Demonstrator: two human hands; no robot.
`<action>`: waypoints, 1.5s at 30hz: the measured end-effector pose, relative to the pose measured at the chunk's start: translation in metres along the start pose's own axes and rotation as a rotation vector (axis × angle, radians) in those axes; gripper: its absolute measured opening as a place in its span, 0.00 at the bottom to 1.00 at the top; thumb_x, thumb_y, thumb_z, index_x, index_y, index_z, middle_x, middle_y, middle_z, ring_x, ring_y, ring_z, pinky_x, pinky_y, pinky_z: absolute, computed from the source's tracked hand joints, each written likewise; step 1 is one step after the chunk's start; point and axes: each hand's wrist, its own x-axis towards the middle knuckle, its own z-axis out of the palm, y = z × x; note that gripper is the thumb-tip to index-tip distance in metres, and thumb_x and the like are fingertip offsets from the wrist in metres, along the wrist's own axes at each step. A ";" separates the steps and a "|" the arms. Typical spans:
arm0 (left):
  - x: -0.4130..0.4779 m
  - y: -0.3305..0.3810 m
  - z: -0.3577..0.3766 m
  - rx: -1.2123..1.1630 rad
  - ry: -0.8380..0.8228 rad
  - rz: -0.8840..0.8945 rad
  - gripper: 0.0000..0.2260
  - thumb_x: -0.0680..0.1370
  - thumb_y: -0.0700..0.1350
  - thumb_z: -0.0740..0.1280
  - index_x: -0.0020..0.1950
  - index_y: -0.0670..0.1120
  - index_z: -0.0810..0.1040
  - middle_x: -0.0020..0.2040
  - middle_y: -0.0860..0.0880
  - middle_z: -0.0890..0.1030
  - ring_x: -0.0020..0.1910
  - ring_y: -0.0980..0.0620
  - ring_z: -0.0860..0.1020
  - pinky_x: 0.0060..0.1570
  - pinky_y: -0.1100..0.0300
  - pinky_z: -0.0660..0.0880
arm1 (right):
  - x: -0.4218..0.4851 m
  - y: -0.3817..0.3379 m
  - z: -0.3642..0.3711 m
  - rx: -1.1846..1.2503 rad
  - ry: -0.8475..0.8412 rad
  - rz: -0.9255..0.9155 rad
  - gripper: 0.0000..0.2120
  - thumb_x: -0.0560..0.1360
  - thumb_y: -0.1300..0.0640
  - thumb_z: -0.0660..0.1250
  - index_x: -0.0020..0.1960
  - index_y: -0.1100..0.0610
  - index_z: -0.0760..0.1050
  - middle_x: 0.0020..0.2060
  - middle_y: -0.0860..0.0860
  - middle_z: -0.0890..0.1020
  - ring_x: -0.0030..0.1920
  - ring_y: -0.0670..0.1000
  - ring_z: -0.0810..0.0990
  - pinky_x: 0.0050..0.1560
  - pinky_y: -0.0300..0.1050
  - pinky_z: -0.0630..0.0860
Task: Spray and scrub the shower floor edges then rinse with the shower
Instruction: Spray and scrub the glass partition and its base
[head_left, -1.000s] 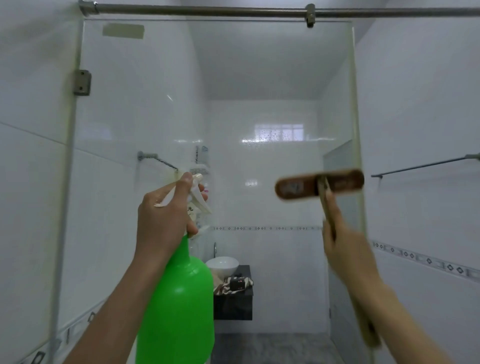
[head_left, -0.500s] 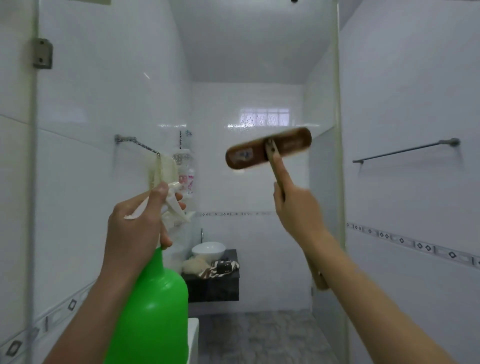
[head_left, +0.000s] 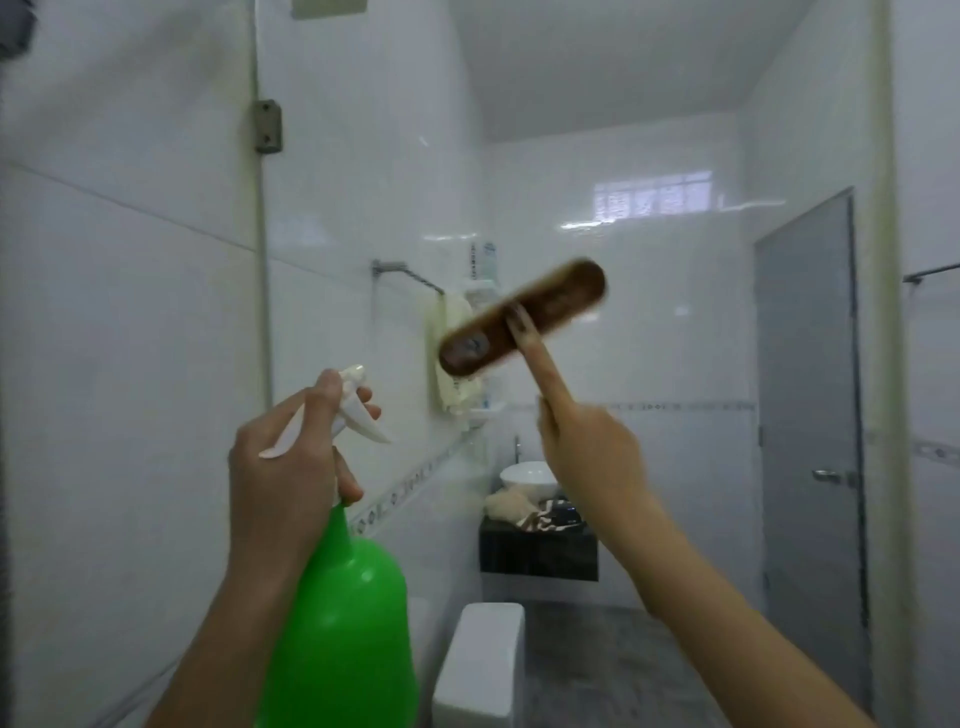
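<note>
My left hand (head_left: 283, 467) grips the white trigger head of a green spray bottle (head_left: 345, 623), held upright at chest height in the lower middle of the view. My right hand (head_left: 587, 457) holds the handle of a brown wooden scrub brush (head_left: 522, 319), forefinger stretched along the handle, the brush head raised and tilted up to the right. The brush is blurred. The grey floor (head_left: 597, 654) shows low down, ahead of me. No shower head is in view.
A glass panel edge with a metal hinge (head_left: 267, 124) stands on the left. A white toilet tank (head_left: 480, 665) sits low in the middle, a dark vanity (head_left: 537, 551) with a white basin (head_left: 524, 478) behind it. A grey door (head_left: 808, 395) is on the right. A cloth hangs from a wall rail (head_left: 410, 275).
I have moved forward past the glass panel and my view has turned right, bringing the grey door into sight. The brush head has tilted up to the right. Both hands keep their hold.
</note>
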 end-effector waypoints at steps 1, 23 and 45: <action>0.000 0.001 -0.005 -0.007 0.010 0.003 0.15 0.84 0.53 0.62 0.46 0.55 0.86 0.43 0.51 0.87 0.19 0.51 0.69 0.24 0.63 0.70 | -0.032 0.003 0.004 0.014 -0.021 0.027 0.41 0.78 0.61 0.61 0.76 0.39 0.36 0.22 0.47 0.66 0.20 0.46 0.65 0.20 0.42 0.69; 0.012 0.000 -0.090 0.106 0.168 -0.009 0.17 0.83 0.56 0.61 0.42 0.56 0.87 0.39 0.39 0.85 0.21 0.54 0.71 0.26 0.62 0.71 | 0.137 -0.171 0.069 0.045 -0.035 -0.243 0.40 0.78 0.64 0.56 0.76 0.41 0.34 0.29 0.53 0.74 0.26 0.52 0.72 0.27 0.47 0.71; -0.115 -0.065 -0.064 0.112 -0.005 -0.250 0.16 0.79 0.59 0.60 0.42 0.57 0.86 0.39 0.36 0.84 0.19 0.51 0.70 0.25 0.61 0.70 | -0.190 -0.030 0.090 0.114 -0.283 0.015 0.37 0.78 0.62 0.63 0.78 0.45 0.45 0.24 0.47 0.65 0.20 0.43 0.59 0.20 0.33 0.54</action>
